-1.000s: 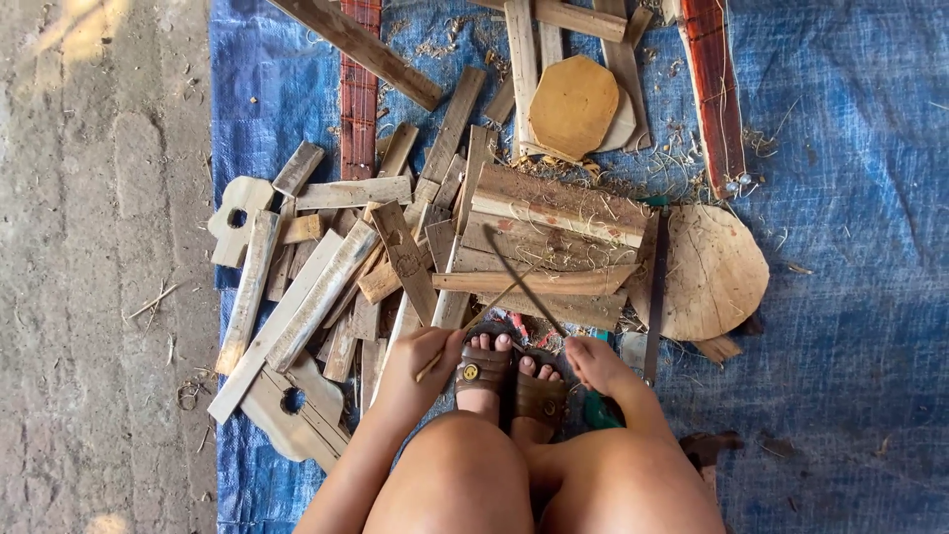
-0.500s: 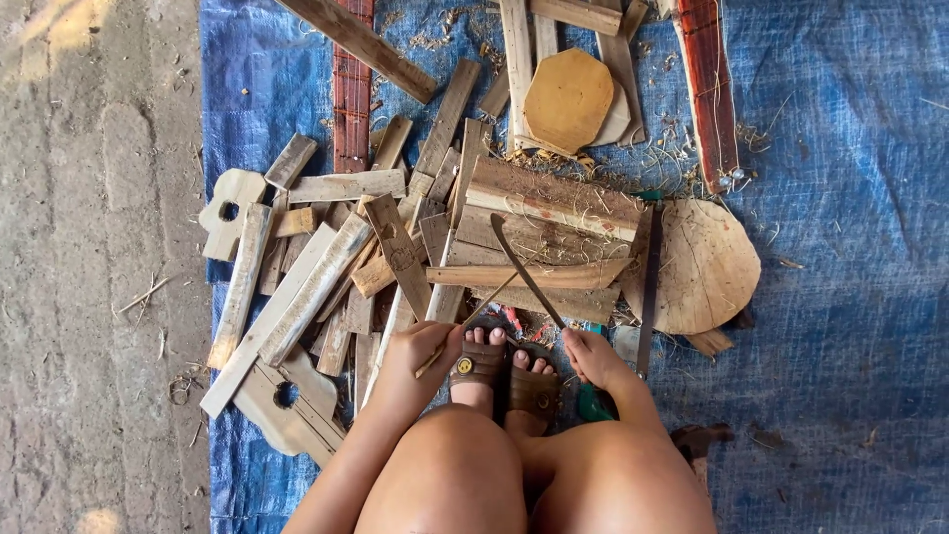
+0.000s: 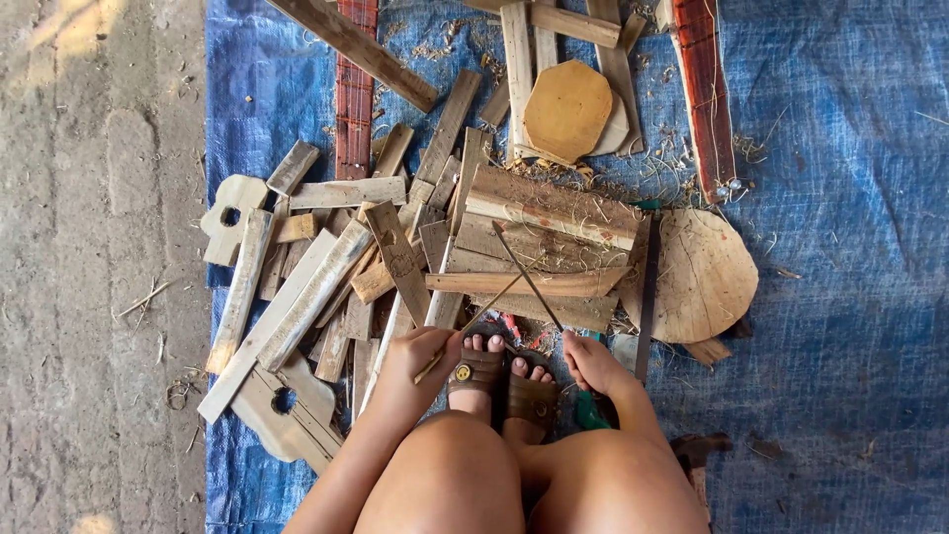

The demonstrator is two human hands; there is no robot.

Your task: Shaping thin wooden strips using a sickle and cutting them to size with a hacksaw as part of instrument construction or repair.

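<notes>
Since each is thin and whippy, I'd grip low: left hand (image 3: 415, 358) pinches a bamboo sliver (image 3: 473, 318), right hand (image 3: 593, 362) closes on a dark stick (image 3: 527, 276) slanting toward eleven o'clock.

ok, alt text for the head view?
Seated person's left hand holds a thin pale wooden stick and the right hand a dark narrow blade, the two crossing above sandalled feet, before scrap wooden planks on a blue tarp.

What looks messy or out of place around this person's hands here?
The wood offcuts lie in a jumbled heap, crossing at all angles, with shavings strewn over the blue tarp. The left hand holds a thin stick; the right hand holds a dark blade.
</notes>
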